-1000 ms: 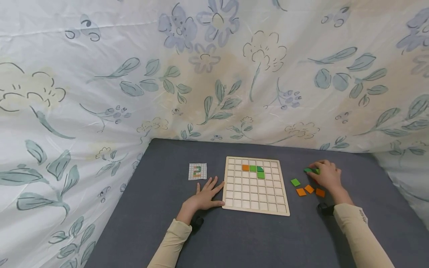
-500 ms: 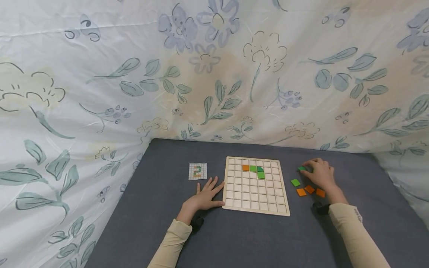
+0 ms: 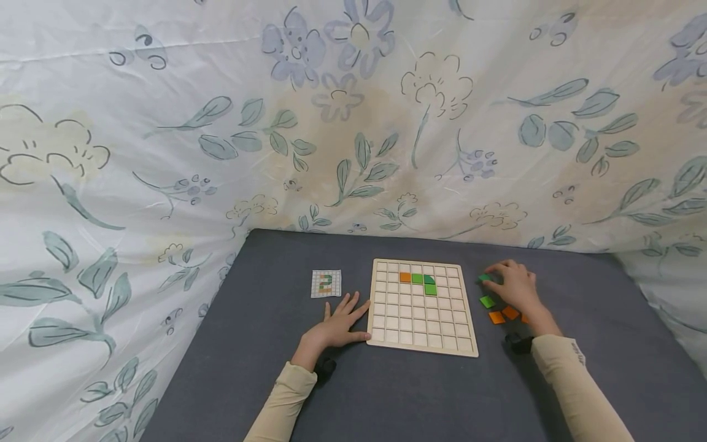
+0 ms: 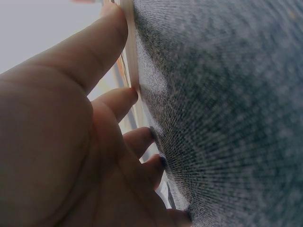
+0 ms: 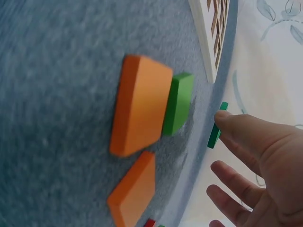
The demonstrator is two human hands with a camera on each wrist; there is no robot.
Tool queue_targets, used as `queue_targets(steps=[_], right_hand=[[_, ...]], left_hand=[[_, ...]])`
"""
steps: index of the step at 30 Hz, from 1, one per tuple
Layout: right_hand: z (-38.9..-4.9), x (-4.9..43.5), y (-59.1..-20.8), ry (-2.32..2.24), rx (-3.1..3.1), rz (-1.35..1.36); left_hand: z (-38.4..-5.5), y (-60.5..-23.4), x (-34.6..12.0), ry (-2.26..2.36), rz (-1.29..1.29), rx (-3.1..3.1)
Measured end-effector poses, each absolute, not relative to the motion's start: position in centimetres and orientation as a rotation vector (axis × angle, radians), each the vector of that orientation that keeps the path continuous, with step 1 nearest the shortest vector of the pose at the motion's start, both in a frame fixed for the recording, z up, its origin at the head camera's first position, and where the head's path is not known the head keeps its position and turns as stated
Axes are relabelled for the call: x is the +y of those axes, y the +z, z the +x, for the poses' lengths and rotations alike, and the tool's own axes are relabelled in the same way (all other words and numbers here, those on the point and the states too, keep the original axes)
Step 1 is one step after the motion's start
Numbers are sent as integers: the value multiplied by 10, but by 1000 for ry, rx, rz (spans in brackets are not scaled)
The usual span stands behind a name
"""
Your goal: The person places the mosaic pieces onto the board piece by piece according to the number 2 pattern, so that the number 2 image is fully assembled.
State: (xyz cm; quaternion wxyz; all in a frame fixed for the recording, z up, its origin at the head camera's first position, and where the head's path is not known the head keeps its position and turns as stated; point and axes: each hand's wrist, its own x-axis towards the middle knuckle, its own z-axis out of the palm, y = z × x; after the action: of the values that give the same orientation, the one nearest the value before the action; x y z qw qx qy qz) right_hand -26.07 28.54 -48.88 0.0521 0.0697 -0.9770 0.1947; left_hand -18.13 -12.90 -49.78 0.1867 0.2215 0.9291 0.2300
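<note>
Looking from the head view, your right hand (image 3: 513, 285) pinches a dark green tile (image 3: 484, 277) near the right edge of the board (image 3: 405, 322), close to the light green tile (image 3: 487, 301) and the orange tiles (image 3: 497, 317). Your left hand (image 3: 334, 328) holds nothing; its spread fingers touch the board's left edge. Peeking at the little card (image 3: 326, 283) just past that hand may help you pick the right square. In the left wrist view, your thumb rests by the board's side, so a soft push there should stop it sliding. In the right wrist view, the dark green tile looks lifted, gripped near your thumb tip. Probably, you should turn it flat, line up its sides, then lower it gently.
</note>
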Motion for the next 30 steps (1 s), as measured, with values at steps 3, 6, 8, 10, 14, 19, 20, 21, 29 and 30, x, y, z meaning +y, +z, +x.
queue_targets(steps=[3,6,8,10,14,19,20,21,29,30], right_hand=[[-261,282,-489,590,-2980,228],[-261,279,-488,583,-2984,236],[-260,276,-487,579,-2986,248],[-259,273,-486,585,-2985,265],[-256,267,-484,600,-2974,308],[-252,259,-483,618,-2959,348],[-252,258,-482,617,-2959,354],[-252,256,-482,616,-2960,358],[-249,247,-479,640,-2970,419],[-249,246,-479,641,-2973,429]], left_hand=[[-181,-497,-129,645,625,2617],[-181,-497,-129,648,620,2613],[-181,-497,-129,652,617,2611],[-181,-497,-129,649,614,2611],[-181,-497,-129,652,611,2611],[-181,-498,-129,649,613,2611],[-181,-498,-129,651,613,2610],[-181,-498,-129,650,615,2610],[-180,-497,-128,642,607,2613],[-180,-496,-128,643,606,2613]])
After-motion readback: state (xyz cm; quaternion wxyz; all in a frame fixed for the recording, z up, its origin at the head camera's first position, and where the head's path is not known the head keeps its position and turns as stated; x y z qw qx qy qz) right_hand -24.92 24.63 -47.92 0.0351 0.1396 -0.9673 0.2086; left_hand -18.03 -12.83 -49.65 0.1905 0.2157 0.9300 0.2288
